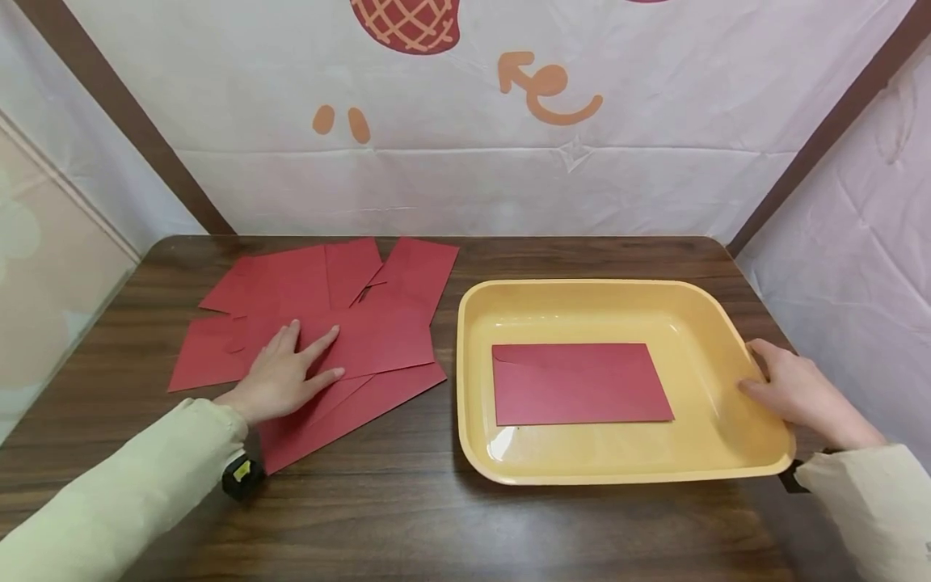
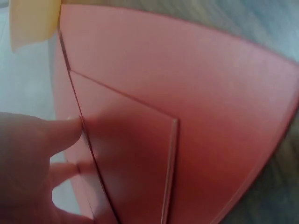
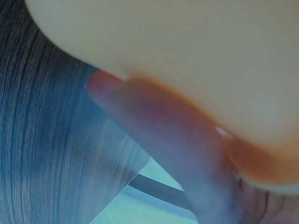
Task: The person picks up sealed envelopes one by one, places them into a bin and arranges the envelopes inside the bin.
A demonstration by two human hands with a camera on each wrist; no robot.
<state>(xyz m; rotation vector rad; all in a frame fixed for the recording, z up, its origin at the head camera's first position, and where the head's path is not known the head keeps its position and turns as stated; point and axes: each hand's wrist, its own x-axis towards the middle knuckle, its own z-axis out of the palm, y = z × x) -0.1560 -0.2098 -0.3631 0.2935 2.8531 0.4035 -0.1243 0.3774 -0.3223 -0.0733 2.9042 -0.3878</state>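
Several red envelopes [image 1: 385,335] lie overlapping in a loose pile on the left half of the table. My left hand [image 1: 280,376] rests on the pile, fingers spread and thumb pointing right. In the left wrist view its fingertips touch an envelope's edge, beside layered red envelopes [image 2: 224,102]. To the right is a yellow plastic tray [image 1: 698,388] with rounded corners. One red envelope [image 1: 582,384] lies flat inside it. My right hand [image 1: 803,388] grips the tray's right rim, thumb over the inner side. The right wrist view shows that hand [image 3: 163,126] against the tray wall [image 3: 187,46].
A dark wood-grain table [image 1: 407,525] carries everything. White printed fabric [image 1: 451,194] hangs behind its back edge and along both sides, with brown poles at the back corners. The pile's right edge lies close to the tray's left rim.
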